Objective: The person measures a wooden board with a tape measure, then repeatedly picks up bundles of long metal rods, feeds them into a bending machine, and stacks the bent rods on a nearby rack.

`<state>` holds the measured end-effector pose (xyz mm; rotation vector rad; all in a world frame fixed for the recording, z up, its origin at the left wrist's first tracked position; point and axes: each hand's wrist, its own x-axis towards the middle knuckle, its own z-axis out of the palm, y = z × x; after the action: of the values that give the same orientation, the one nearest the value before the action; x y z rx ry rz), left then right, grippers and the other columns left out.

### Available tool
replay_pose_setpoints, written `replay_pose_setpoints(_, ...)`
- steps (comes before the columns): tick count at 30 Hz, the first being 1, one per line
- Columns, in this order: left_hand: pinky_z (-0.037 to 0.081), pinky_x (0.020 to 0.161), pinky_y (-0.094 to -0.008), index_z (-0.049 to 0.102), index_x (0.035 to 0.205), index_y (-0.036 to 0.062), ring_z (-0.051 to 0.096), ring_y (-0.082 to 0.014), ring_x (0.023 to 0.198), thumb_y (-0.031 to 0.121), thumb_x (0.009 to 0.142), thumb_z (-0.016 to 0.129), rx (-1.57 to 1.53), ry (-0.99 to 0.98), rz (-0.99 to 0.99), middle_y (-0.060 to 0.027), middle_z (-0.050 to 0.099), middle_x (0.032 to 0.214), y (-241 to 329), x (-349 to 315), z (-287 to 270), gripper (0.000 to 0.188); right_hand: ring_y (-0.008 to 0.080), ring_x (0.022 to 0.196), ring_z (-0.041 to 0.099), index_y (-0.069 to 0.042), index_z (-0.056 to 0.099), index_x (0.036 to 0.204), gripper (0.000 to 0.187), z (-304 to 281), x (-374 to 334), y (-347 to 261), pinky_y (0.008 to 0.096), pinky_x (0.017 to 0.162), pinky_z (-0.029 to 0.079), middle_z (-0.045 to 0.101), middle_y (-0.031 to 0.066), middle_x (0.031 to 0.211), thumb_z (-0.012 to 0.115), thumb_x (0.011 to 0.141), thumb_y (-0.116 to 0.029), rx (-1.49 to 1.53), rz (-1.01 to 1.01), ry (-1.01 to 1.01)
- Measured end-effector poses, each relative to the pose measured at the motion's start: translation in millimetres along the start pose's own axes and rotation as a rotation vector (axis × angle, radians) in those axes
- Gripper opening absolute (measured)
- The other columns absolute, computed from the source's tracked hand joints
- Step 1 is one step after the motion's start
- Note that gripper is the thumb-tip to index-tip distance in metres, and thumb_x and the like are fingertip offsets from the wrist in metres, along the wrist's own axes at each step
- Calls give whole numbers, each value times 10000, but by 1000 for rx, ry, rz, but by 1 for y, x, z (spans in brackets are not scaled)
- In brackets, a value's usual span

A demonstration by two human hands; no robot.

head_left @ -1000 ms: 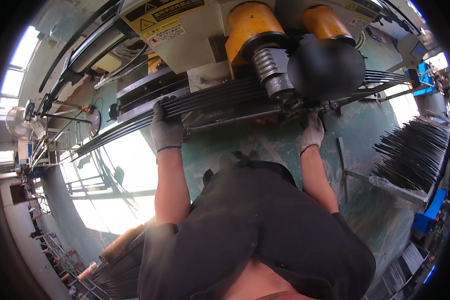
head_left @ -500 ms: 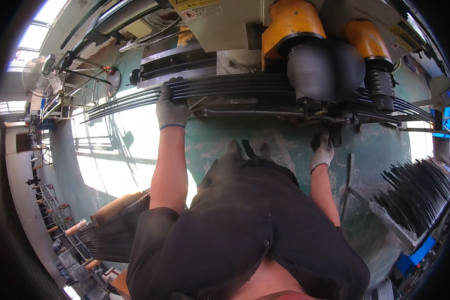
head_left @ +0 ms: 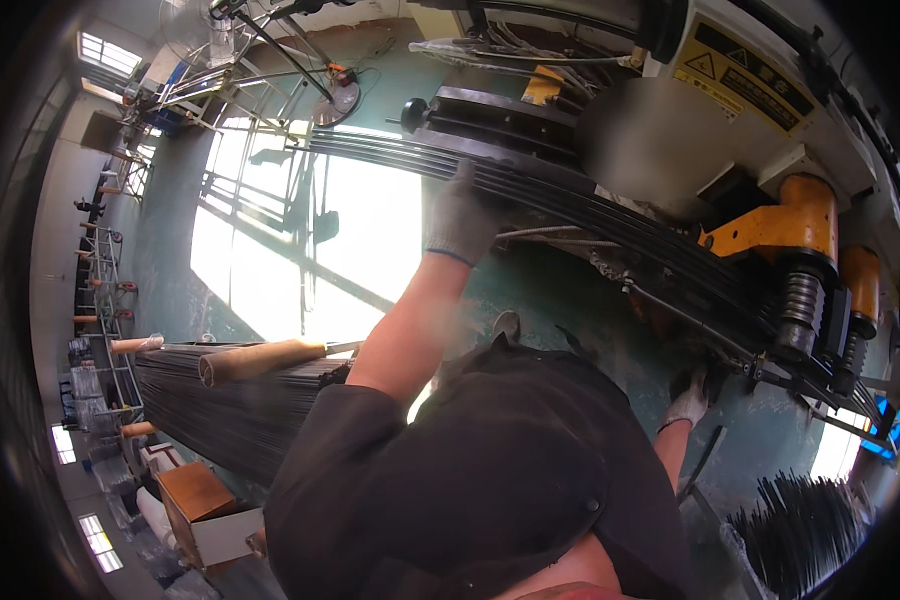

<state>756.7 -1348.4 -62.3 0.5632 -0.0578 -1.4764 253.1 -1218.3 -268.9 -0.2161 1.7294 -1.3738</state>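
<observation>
Long thin black rods lie in a bundle across the machine, running from the upper left to the lower right. My left hand, in a grey knit glove, is closed around the bundle near its left part; some fingers are hidden by shadow and the rods. Below the machine's right end is my gloved right hand, close to a metal bar. Its fingers are dark and I cannot make out their pose. The rods pass beneath the orange press heads with their springs.
A rack of black rods with a cardboard tube stands at left. More black rods stick up at the lower right. A brown-topped box sits lower left, and a fan base stands beyond the rods.
My view has swung left, so the machine and rods now slant down to the right. My left hand stays at the rods; my right hand stays low by the machine.
</observation>
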Motion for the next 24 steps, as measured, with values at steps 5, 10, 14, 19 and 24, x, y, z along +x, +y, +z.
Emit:
replay_pose_setpoints(5, 468, 1123, -597, 604, 1248, -6, 621, -423, 1212, 413, 1124, 431, -149, -6, 193, -228, 662, 1254, 165, 55, -106, 471, 203, 1062, 668, -23, 676, 1334, 440, -5, -21, 82, 337, 912, 538, 708, 61, 1209, 727, 993, -296, -190, -104, 121)
replay_pose_setpoints(10, 487, 1089, -615, 545, 1301, -14, 616, -402, 1200, 439, 1138, 403, -111, 328, 418, -217, 631, 1297, 286, 88, -160, 502, 240, 930, 687, -4, 727, 1171, 317, -6, -60, 115, 395, 784, 568, 729, 98, 1086, 737, 977, -254, -235, 161, 147)
replay_pose_setpoints(14, 548, 1030, -590, 483, 1314, -18, 626, -403, 1130, 388, 1140, 424, -58, 451, 546, -223, 600, 1241, 339, 96, -190, 446, 256, 875, 687, 12, 735, 1129, 289, -26, -54, 127, 413, 732, 567, 733, 118, 1038, 720, 982, -236, -219, 225, 58)
replay_pose_setpoints(19, 615, 957, -594, 459, 1330, -34, 676, -416, 1047, 301, 1143, 430, 208, 361, 568, -215, 627, 1172, 330, 90, -186, 385, 273, 959, 683, 30, 724, 1182, 374, -40, -34, 131, 402, 846, 559, 733, 144, 1111, 719, 972, -279, -493, 75, 194)
replay_pose_setpoints(24, 605, 1021, -532, 576, 1309, -77, 700, -414, 1147, 323, 1157, 388, 468, 345, 473, -250, 682, 1267, 302, 66, -179, 467, 313, 1105, 684, 25, 707, 1293, 574, -8, -47, 107, 402, 957, 515, 738, 179, 1265, 752, 924, -413, -894, 36, 193)
